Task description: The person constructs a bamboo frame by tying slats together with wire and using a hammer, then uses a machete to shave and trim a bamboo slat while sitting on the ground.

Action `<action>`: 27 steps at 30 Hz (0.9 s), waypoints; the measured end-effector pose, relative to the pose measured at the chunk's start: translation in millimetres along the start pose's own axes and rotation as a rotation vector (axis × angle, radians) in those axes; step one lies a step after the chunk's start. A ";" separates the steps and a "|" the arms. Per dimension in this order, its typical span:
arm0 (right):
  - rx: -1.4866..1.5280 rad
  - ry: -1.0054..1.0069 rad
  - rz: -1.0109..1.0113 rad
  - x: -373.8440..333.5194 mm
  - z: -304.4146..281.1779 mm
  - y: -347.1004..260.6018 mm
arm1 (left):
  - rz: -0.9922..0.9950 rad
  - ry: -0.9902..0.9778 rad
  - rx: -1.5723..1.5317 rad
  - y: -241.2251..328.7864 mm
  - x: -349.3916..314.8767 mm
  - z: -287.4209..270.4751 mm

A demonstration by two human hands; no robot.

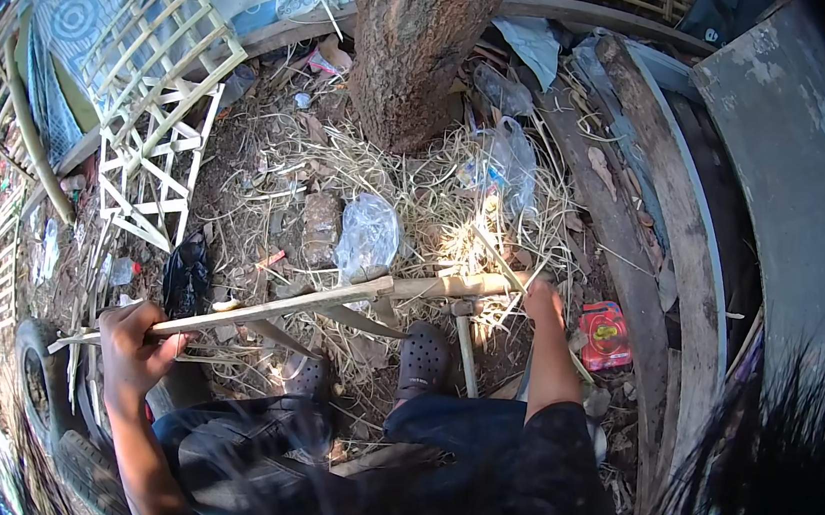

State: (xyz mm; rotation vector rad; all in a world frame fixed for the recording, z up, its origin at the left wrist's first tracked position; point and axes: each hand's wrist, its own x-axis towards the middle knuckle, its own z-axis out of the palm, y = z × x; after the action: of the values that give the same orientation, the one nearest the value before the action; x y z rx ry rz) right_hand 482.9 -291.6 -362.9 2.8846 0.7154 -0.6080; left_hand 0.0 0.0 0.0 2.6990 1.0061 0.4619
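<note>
My left hand (136, 337) is closed round the near-left end of a long, pale split-bamboo strip (277, 306). The strip slants up to the right across my knees. Its far end meets a thicker round bamboo piece (455, 285), whose right end reaches my right hand (542, 299). That hand is closed there, seen from its back, so its grip is partly hidden. A thin pale sliver (499, 259) sticks up and left beside it. Below the bamboo, a wooden handle (466, 356) stands near my grey perforated clog (424, 358).
A tree trunk (413, 57) rises ahead, with bamboo shavings (291, 169) and plastic bags (370, 233) around it. Bamboo lattices (156, 160) lean at left, above old tyres (38, 374). Weathered planks (675, 195) and a red packet (605, 335) lie at right.
</note>
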 end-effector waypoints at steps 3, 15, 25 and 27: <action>0.241 0.050 -0.135 3.8 -11.3 14.8 | 0.075 0.027 0.046 6.8 7.8 2.4; 0.796 0.341 -0.643 -173.7 -180.5 -79.7 | 0.074 0.032 -0.024 7.9 -3.5 -7.7; 1.351 0.583 -0.637 -305.0 -194.3 -133.2 | 0.027 0.380 0.164 -44.6 -29.2 -25.2; 1.269 0.418 -0.770 -342.3 -185.7 -157.2 | 0.010 0.428 0.195 -50.8 -30.8 -30.4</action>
State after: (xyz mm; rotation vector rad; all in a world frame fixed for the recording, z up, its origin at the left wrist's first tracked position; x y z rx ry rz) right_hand 198.1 -262.0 -55.6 3.8119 2.2538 -0.6734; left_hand -63.4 20.1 5.6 2.8407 1.1955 1.0256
